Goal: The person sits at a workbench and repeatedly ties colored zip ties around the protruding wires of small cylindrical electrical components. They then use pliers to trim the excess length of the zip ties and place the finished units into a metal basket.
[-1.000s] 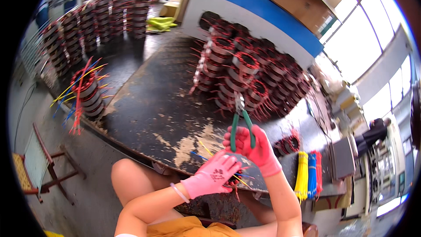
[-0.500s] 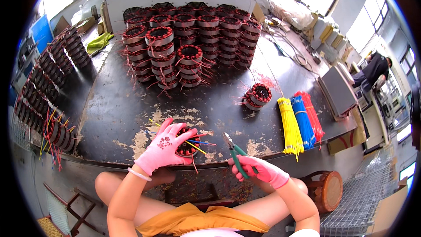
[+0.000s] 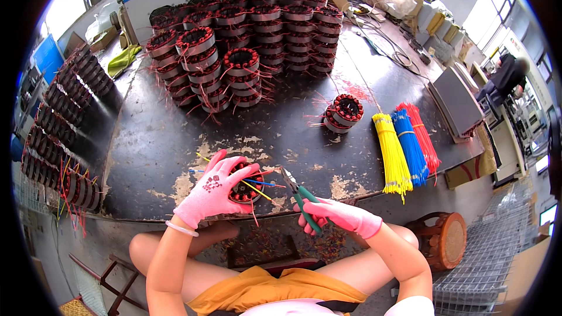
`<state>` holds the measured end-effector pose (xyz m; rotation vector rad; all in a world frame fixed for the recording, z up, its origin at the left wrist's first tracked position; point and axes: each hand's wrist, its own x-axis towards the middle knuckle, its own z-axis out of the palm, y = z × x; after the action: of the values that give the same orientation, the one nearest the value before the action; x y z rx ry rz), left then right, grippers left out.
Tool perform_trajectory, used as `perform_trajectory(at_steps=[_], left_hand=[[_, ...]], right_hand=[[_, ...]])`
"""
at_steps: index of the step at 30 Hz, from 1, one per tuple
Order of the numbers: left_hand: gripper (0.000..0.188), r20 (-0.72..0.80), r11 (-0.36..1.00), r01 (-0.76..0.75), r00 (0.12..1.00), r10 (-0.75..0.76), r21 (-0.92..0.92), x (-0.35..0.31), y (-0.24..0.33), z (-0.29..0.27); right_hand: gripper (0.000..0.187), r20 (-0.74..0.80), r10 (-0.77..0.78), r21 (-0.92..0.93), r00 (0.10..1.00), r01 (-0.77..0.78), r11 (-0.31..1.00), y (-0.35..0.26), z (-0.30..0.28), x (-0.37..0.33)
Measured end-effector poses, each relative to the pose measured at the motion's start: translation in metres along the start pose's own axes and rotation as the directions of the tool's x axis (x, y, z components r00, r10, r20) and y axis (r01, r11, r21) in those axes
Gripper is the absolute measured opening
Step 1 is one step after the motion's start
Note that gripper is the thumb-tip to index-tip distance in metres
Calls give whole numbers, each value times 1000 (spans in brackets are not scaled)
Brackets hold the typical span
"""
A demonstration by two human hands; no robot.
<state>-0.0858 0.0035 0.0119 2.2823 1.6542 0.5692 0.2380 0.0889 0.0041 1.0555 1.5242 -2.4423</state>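
My left hand (image 3: 213, 192), in a pink glove, grips a wound motor stator (image 3: 244, 193) at the near edge of the workbench. The hand covers the stator's left side. Yellow, blue and red wires stick out of it, several pointing to the right. In my pink-gloved right hand (image 3: 345, 217) is a pair of green-handled cutting pliers (image 3: 301, 195), fingers closed around the handles. The jaws point up and away, just right of the blue and red wire ends. Whether they touch a wire I cannot tell.
Tall stacks of stators (image 3: 266, 41) fill the back of the workbench (image 3: 152, 152). A short stack (image 3: 343, 113) stands right of centre, beside yellow (image 3: 392, 155), blue (image 3: 411, 146) and red (image 3: 420, 131) wire bundles. More stators (image 3: 44, 146) line the left. A wooden stool (image 3: 448, 240) stands right; a person (image 3: 506, 79) is beyond.
The pliers in my right hand have moved left, closer to the wire ends. My left hand still holds the stator, slightly turned. The whole view has shifted a little.
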Motion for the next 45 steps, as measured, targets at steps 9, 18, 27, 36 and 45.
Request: perform_trajectory(at_steps=[9,18,27,36,45], left_hand=[[94,-20,1000,-14,1000,14,1,-2,-3,1],[95,-30,1000,-12,999,12,6,-3,-4,2],[93,-86,997,63,994,-60,35,-6,9,7],[97,-115,986,132,986,-120,101,-10,16,4],[98,-117,986,126,987,-113,109,-9,15,5]], right_hand=[[47,-48,20,-40,999,-22,999,-7,8,2],[45,-143,-44,-7,989,44,999,-9,17,8],[55,-131,-48,73,990,58,996,-6,4,7],[64,29,30,5,999,-31,1000,-2,-5,-7],[60,-39,20,-15,999,-21,1000,-9,6,3]])
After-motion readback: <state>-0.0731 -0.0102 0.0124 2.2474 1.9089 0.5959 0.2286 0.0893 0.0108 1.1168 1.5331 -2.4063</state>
